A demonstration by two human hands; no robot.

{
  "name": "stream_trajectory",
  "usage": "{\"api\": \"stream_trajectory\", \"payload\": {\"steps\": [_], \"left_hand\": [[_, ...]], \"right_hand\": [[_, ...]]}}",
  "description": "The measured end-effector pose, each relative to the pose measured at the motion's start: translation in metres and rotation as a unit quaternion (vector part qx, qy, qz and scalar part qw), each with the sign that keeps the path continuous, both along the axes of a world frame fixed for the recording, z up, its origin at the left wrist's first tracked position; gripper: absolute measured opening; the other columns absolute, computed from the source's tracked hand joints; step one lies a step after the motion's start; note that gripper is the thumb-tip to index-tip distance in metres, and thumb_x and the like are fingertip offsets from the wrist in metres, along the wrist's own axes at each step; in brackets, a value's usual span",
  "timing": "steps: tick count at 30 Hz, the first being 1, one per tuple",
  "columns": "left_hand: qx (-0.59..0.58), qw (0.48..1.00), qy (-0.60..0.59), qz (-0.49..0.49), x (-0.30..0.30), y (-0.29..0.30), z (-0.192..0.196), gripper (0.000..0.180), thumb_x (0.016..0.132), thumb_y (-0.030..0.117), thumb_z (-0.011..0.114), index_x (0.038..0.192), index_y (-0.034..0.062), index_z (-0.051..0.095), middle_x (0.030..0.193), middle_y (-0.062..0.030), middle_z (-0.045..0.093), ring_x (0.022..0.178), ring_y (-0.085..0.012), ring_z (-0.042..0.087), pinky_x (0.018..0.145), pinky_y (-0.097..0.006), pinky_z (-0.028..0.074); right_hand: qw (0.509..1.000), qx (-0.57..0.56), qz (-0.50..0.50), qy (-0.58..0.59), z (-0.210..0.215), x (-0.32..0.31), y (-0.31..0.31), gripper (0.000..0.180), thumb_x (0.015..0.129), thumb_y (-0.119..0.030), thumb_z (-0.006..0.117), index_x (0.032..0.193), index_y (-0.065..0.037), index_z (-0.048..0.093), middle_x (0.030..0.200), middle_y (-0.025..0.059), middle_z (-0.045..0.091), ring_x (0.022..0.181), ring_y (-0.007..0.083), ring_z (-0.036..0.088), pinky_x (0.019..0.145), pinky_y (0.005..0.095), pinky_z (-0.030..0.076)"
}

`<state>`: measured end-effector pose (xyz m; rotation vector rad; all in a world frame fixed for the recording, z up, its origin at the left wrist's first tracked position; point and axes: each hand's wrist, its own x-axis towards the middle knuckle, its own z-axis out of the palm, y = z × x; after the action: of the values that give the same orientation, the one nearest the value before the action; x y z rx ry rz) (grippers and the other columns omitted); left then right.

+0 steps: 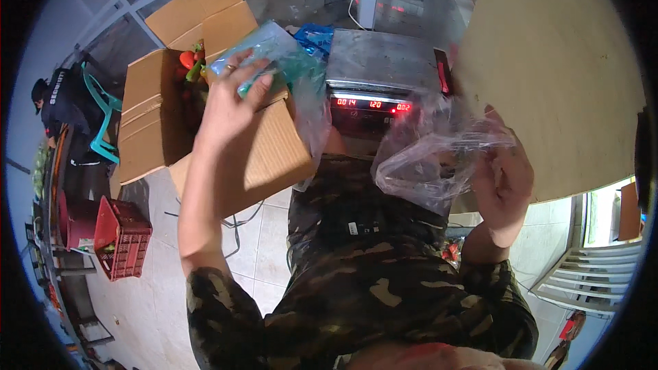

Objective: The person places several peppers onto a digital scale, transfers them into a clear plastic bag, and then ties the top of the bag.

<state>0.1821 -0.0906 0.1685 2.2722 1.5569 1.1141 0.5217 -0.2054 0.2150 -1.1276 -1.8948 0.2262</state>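
The right hand [506, 171] has its fingers closed on one side of the clear plastic bag [419, 171], which hangs crumpled in front of the scale [380, 62]. Caution: with support apparently on one side only, the thin film may fold shut or slip. The left hand [233, 96] lies over blue-green plastic film [301, 62] at the cardboard box [253, 157]; whether its fingers grip cannot be told. Dragging this film may snag a flap or dislodge the peppers [187, 59]. Film resting on the scale may distort its reading.
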Motion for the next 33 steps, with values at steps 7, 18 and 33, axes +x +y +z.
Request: {"api": "stream_trajectory", "payload": {"steps": [7,18,33], "left_hand": [[-0.096,0.941,0.286,0.153,-0.053,0.088,-0.07,0.027,0.08,0.02,0.049,0.101,0.007,0.06,0.105,-0.0217,0.056,0.101,-0.0364,0.053,0.087,-0.044,0.042],[-0.188,0.982,-0.02,-0.003,-0.096,0.143,-0.052,0.041,0.067,0.02,0.06,0.104,0.002,0.06,0.102,-0.0137,0.06,0.098,-0.0224,0.053,0.088,-0.033,0.037],[-0.316,0.847,0.175,0.389,-0.203,0.098,-0.197,0.054,0.08,0.043,0.052,0.113,0.0006,0.047,0.11,-0.0195,0.054,0.101,-0.0324,0.054,0.078,-0.038,0.046]], "right_hand": [[0.999,-0.025,0.046,-0.002,-0.01,-0.013,0.008,0.024,0.069,0.012,0.044,0.088,0.004,0.056,0.105,0.0187,0.057,0.064,0.0231,0.057,0.053,0.0279,0.043],[0.997,-0.034,0.026,-0.069,-0.018,-0.002,0.013,0.043,0.072,0.008,0.047,0.115,0.002,0.049,0.09,0.0138,0.059,0.061,0.0195,0.054,0.055,0.0273,0.042],[0.994,-0.102,-0.035,-0.007,-0.029,0.005,0.028,0.009,0.074,0.004,0.05,0.082,0.001,0.053,0.078,0.0163,0.053,0.067,0.0287,0.052,0.058,0.0323,0.041]]}}
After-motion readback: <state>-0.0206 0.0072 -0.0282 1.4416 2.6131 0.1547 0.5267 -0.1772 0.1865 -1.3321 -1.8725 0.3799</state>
